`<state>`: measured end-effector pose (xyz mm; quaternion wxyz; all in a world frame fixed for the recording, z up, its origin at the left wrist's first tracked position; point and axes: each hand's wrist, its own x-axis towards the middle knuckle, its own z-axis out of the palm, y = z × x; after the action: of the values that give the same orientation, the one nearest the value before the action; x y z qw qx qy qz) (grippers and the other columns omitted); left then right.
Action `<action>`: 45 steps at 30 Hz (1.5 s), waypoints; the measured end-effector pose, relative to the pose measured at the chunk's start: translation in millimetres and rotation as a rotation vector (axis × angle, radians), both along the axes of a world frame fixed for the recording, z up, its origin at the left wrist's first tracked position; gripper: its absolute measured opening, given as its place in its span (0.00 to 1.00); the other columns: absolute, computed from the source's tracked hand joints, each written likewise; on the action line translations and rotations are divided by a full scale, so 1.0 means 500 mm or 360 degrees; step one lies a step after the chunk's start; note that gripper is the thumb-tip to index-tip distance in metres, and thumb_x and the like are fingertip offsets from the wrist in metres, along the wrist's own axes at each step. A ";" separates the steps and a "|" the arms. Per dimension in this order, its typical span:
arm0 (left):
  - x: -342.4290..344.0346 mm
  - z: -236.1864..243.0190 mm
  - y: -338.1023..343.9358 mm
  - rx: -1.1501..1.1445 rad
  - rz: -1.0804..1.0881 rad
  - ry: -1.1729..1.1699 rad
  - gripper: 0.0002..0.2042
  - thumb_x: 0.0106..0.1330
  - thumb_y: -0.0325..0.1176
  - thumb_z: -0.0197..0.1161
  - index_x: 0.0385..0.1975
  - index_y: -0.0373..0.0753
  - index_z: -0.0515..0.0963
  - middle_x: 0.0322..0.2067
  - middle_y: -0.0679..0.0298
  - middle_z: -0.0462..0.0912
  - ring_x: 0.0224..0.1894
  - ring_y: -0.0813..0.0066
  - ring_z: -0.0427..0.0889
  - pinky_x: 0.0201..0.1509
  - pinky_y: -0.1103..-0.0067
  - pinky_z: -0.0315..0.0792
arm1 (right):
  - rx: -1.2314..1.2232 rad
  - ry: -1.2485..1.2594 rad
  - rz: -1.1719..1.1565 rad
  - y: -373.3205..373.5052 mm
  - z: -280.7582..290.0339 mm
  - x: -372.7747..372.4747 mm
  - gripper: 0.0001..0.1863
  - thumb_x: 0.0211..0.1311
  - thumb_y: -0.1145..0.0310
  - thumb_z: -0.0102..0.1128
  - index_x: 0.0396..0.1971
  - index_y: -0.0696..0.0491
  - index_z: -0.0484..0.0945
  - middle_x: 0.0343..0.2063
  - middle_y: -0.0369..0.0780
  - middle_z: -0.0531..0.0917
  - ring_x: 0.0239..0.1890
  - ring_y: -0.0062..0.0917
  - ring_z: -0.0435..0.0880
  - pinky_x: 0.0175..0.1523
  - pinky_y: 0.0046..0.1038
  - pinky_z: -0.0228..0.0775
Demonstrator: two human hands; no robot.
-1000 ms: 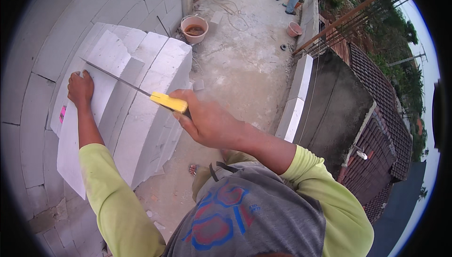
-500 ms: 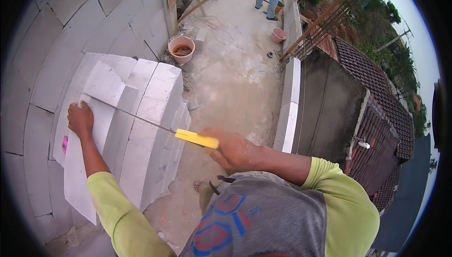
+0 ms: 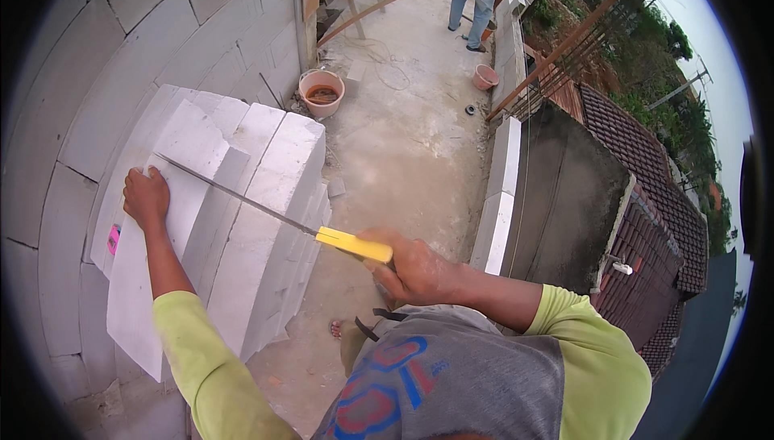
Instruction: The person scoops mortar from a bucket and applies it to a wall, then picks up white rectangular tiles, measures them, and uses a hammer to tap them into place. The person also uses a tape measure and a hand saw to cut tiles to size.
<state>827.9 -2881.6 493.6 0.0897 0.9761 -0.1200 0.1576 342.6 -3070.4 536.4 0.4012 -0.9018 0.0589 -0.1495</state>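
My right hand (image 3: 419,268) is closed around the yellow handle of a hand saw (image 3: 353,245). Its thin blade slants up and left across the top of a white aerated concrete block (image 3: 145,295), and the tip shows near the block's far left part. My left hand (image 3: 147,197) presses on that block just nearer than the blade, with bent fingers gripping at its surface. The block lies on a stack of similar white blocks (image 3: 270,150). A small pink object (image 3: 114,238) sits on the stack, left of my left forearm.
A grey block wall (image 3: 72,101) rises on the left. Beyond the stack stands a bucket of brownish liquid (image 3: 321,93); a pink bucket (image 3: 484,77) is farther right. A person in jeans (image 3: 474,5) stands at the back. A low block wall (image 3: 501,182) edges the floor, with tiled roofs (image 3: 645,174) beyond.
My right hand has drawn the saw back a little to the right, toward my body. My left hand stays on the block. The whole view has shifted slightly.
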 end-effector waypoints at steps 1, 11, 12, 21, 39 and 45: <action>-0.001 -0.004 -0.007 0.0009 -0.0010 -0.0010 0.26 0.81 0.52 0.55 0.65 0.37 0.80 0.64 0.51 0.84 0.67 0.47 0.81 0.72 0.52 0.72 | 0.0015 0.0053 0.0019 -0.001 0.010 0.036 0.25 0.84 0.65 0.54 0.70 0.60 0.59 0.28 0.57 0.86 0.33 0.58 0.88 0.43 0.56 0.77; -0.019 0.004 -0.009 -0.0174 -0.0005 0.0043 0.25 0.77 0.50 0.59 0.63 0.37 0.82 0.64 0.52 0.84 0.69 0.51 0.79 0.75 0.54 0.66 | 0.0178 0.0104 -0.0051 0.008 0.009 0.015 0.26 0.82 0.72 0.57 0.72 0.59 0.60 0.54 0.65 0.85 0.50 0.56 0.93 0.54 0.50 0.85; -0.024 0.010 -0.015 -0.0186 -0.0018 0.0019 0.25 0.78 0.49 0.58 0.62 0.37 0.82 0.64 0.52 0.84 0.70 0.52 0.78 0.76 0.55 0.65 | -0.0210 -0.0154 -0.0009 0.000 0.000 -0.046 0.25 0.82 0.74 0.57 0.72 0.60 0.61 0.53 0.61 0.87 0.52 0.53 0.93 0.56 0.48 0.85; -0.009 -0.017 -0.024 -0.0235 -0.0088 -0.0054 0.25 0.77 0.50 0.56 0.61 0.35 0.83 0.62 0.52 0.86 0.67 0.52 0.81 0.74 0.53 0.66 | 0.0045 0.0322 -0.0031 0.023 0.077 0.317 0.23 0.82 0.71 0.57 0.68 0.60 0.63 0.46 0.64 0.86 0.40 0.64 0.89 0.45 0.54 0.82; -0.004 -0.008 -0.030 -0.0053 0.0035 0.0037 0.26 0.80 0.51 0.55 0.66 0.37 0.80 0.66 0.52 0.83 0.70 0.50 0.80 0.75 0.52 0.69 | 0.0032 -0.0038 -0.0063 -0.004 -0.070 -0.077 0.27 0.80 0.71 0.61 0.71 0.60 0.63 0.56 0.63 0.85 0.56 0.55 0.91 0.62 0.49 0.84; -0.010 -0.007 -0.035 -0.0034 -0.0035 0.0032 0.25 0.81 0.51 0.56 0.66 0.38 0.80 0.65 0.52 0.84 0.68 0.49 0.81 0.73 0.53 0.71 | 0.0060 0.0125 0.0037 0.019 0.034 0.327 0.23 0.84 0.64 0.55 0.68 0.58 0.61 0.23 0.57 0.83 0.30 0.63 0.85 0.40 0.59 0.75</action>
<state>823.0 -2899.0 490.1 0.1032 0.9752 -0.1281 0.1482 506.2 -3060.8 553.2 0.4172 -0.8999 0.0669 -0.1081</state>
